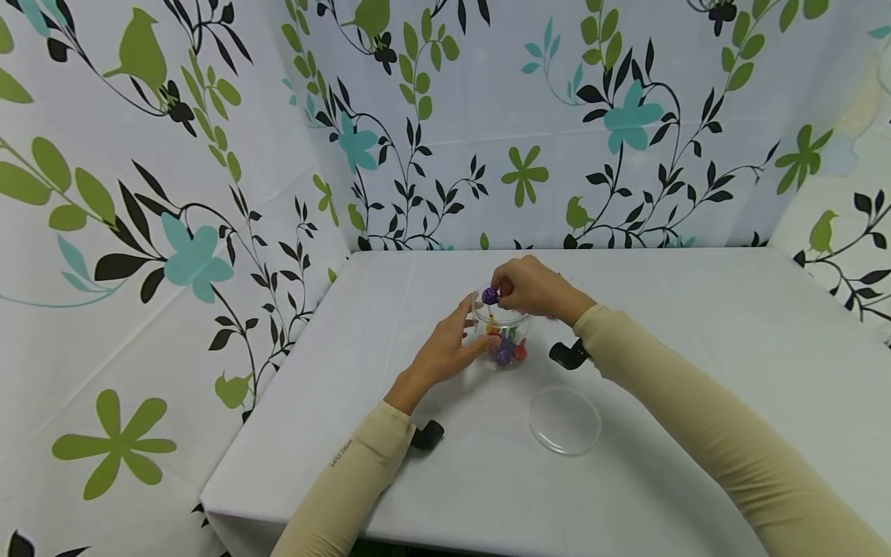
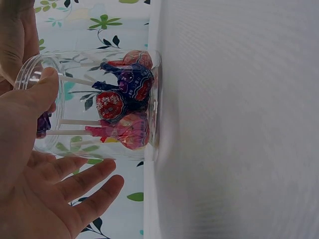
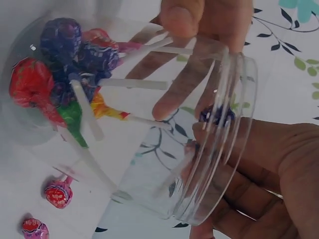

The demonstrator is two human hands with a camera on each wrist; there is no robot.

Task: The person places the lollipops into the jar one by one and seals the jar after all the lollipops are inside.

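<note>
The left hand (image 1: 445,352), fingers spread, seemingly touches the jar (image 1: 511,318); the right hand (image 1: 534,288) pinches a purple lollipop (image 1: 490,295) at the jar's mouth.

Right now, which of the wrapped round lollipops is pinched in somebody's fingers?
The purple-wrapped lollipop in the right hand, at the mouth of the clear cylindrical jar; the other lollipops in view sit inside that jar or lie on the white table.

- I have the left arm (image 1: 355,487) and right arm (image 1: 710,433) reaching forward, converging.
- My left hand (image 1: 445,350) has straight, spread fingers.
- My right hand (image 1: 530,286) pinches, fingers bent.
</note>
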